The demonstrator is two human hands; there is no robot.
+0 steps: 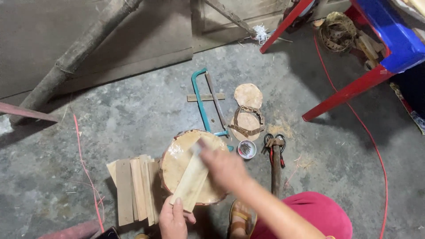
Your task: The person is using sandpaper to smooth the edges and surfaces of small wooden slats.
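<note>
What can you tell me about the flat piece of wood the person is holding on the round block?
The wood strip is a pale, thin, flat slat that looks like freshly split wood. It lies slantwise across the top of the round wood block, its lower end sticking out past the block's edge. The left hand grips that lower end, and the right hand, blurred, is at its upper end. A stack of similar slats lies on the floor beside the block.

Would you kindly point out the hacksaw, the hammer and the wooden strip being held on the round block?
hacksaw point(200, 99), head view, on its teal frame.
hammer point(276, 170), head view, on the middle of its wooden handle.
wooden strip point(191, 183), head view, on its flat face, midway along.
</note>
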